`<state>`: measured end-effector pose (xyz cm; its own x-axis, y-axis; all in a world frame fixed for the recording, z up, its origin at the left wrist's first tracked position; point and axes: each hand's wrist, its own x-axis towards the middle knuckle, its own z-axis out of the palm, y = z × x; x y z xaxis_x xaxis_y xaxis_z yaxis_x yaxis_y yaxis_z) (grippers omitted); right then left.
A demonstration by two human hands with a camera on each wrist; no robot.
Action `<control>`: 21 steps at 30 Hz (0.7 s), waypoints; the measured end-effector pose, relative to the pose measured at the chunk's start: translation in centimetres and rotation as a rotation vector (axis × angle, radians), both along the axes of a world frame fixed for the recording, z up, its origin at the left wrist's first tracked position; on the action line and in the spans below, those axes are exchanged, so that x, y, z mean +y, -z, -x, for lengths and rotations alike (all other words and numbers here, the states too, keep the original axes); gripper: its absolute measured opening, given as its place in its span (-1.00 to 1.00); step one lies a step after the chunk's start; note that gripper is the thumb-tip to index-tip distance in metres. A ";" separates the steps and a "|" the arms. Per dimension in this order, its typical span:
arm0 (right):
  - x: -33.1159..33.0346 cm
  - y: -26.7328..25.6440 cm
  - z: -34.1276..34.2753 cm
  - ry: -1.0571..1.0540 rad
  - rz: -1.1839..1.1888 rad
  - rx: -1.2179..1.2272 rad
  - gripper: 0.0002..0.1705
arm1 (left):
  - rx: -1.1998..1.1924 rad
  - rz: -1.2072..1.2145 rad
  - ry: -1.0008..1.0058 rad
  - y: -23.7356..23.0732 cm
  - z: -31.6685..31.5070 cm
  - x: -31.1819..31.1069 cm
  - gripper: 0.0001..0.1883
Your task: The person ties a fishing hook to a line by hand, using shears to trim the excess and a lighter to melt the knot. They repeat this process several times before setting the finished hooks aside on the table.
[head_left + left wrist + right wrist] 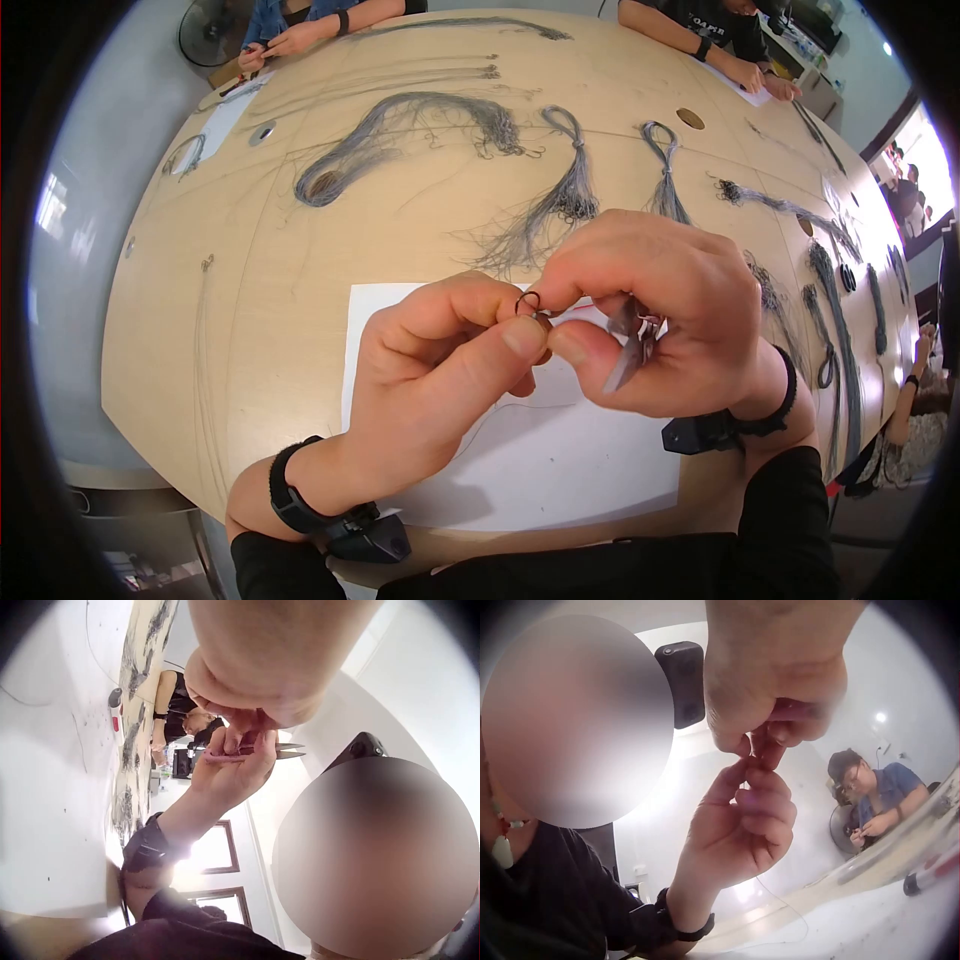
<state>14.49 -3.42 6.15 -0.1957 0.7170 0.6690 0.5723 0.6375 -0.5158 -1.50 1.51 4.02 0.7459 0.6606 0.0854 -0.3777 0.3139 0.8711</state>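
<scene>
In the head view, my left hand (pixel 440 370) pinches a small dark fish hook (pixel 528 298) between thumb and forefinger, its bend standing above the fingertips. My right hand (pixel 670 310) meets it there, thumb and forefinger tips close to the hook's shank. A pair of small scissors (pixel 630 345) is tucked in the right palm under curled fingers; their pointed blades (pixel 289 751) stick out in the left wrist view. A thin line (pixel 787 904) hangs below the left hand in the right wrist view. What the right fingertips pinch is hidden.
White paper (pixel 560 480) lies under my hands, with a red-and-black marker (pixel 930 876) near. Grey bundles of hooked line (pixel 420 105) spread over the wooden table (pixel 290 330), two tied in loops (pixel 575 180). Other people sit at the far side, their hands (pixel 295 38) on the work.
</scene>
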 end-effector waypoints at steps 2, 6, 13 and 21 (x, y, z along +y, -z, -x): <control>0.1 0.2 0.0 0.034 -0.032 -0.028 -0.85 | 0.036 0.033 -0.002 -0.1 0.0 -0.1 -0.92; -0.1 0.2 -0.1 0.019 -0.019 -0.028 -0.89 | 0.084 0.003 0.017 0.1 -0.1 -0.3 -0.94; -0.4 0.2 -0.1 -0.013 0.059 0.052 -0.91 | 0.044 0.010 0.015 0.4 -0.3 -0.5 -0.94; -0.6 -0.2 -0.5 -0.013 0.295 0.229 -0.90 | -0.009 0.030 0.058 0.3 0.0 -0.1 -0.90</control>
<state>15.02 -4.00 6.39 -0.0755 0.8841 0.4612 0.4133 0.4487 -0.7924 -1.53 1.37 3.68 0.7824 0.6186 0.0724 -0.3654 0.3618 0.8576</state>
